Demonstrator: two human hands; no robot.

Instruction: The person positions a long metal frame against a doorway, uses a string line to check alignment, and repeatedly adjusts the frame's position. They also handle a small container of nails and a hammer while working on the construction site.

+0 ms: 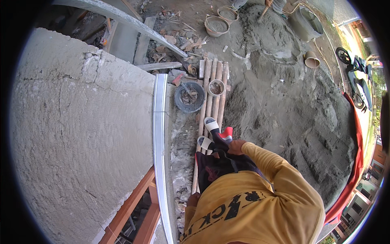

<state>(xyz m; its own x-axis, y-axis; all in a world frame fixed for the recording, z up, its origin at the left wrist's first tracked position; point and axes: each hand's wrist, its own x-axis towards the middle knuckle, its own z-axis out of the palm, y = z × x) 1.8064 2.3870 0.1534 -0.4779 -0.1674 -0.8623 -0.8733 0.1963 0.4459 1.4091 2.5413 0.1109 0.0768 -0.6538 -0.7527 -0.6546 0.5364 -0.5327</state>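
Note:
My right hand is closed beside my right hip, against dark trousers. A red and pale-grey piece shows just past its fingers; I cannot make out whether it is cloth or part of the trousers. Low at my left side, my left hand is near the trousers, its fingers mostly hidden. My feet, in white-strapped sandals, stand on a platform of bamboo poles. Farther along the poles are a dark bucket with some mortar and a tool in it, and a small pale bucket.
A long silver metal bar runs along the edge of the rough plastered wall on the left. Reddish wooden frames stand below. Grey sand spreads right, where another person's hand holds a handle. Mortar buckets stand at the far end.

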